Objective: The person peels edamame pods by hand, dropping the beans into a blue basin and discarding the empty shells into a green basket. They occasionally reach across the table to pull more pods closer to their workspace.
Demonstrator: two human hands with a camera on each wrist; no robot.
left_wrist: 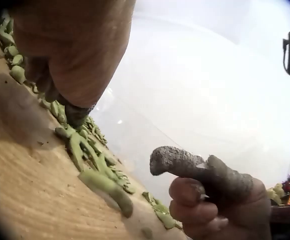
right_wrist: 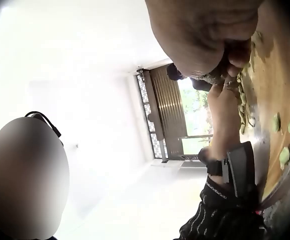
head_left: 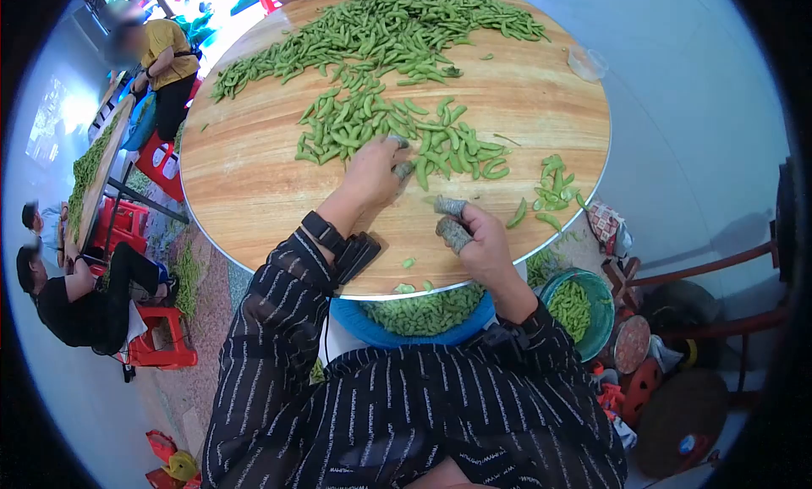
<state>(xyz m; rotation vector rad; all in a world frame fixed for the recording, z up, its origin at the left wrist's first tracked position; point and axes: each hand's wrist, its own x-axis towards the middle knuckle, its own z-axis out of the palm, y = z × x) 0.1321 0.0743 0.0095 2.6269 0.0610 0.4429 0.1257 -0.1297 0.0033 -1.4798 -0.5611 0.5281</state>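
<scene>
Green soybean pods (head_left: 359,117) lie in a loose heap on a round wooden table (head_left: 254,167). My left hand (head_left: 368,172) is at the near edge of this heap, its grey-wrapped thumb and forefinger apart beside the pods. In the left wrist view, a wrapped fingertip (left_wrist: 77,116) reaches down right at some pods. Over the table to the right is my right hand (head_left: 486,248), thumb and forefinger also wrapped in grey and spread apart. Its other fingers (left_wrist: 195,212) are curled in, with no pod showing between thumb and forefinger.
A larger pod pile (head_left: 381,32) covers the table's far side; loose pods (head_left: 554,184) lie at right. Below the near edge stand a blue basin (head_left: 347,320) of beans and a green bucket (head_left: 605,315). A clear plastic cup (head_left: 588,63) sits at the rim. Other people work at left.
</scene>
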